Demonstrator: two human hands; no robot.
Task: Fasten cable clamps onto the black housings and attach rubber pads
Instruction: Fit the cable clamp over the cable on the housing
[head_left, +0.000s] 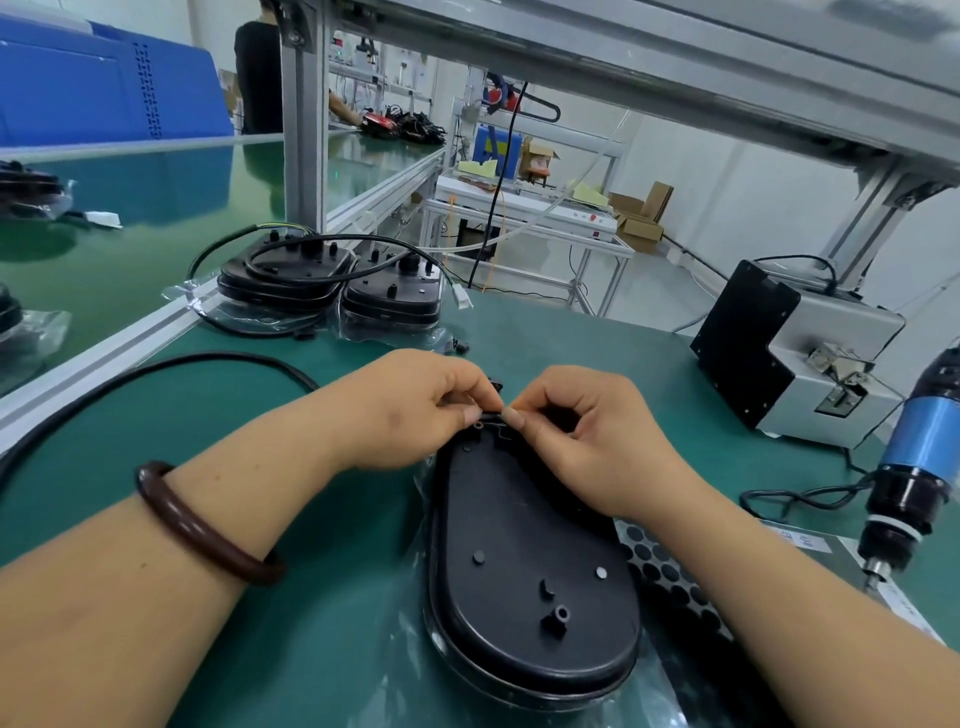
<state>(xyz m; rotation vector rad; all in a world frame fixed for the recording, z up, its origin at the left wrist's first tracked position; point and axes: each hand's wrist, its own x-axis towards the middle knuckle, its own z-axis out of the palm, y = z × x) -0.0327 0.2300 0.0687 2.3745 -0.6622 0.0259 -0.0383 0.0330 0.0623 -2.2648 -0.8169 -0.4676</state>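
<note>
Nearest lies the black housing (524, 545) on the bench (332, 519), rubber-pad sheet (662, 569) just right of it; at its far end, left hand (410, 405) and right hand (592, 436) both pinch a small black piece (491, 414).

Bare green desk (337, 519) lies open left of the housing (524, 587), bounded by a looping black cable (156, 366). Stacked housings (291, 275) with trailing wires block the far edge. To the right, a pad sheet (670, 577) lies just beside the housing, and beyond it stand a boxy machine (779, 353) and a tilted screwdriver (914, 452). The left hand (415, 410) and right hand (587, 436), pinching a small black part (491, 414), crowd the housing's far end.
</note>
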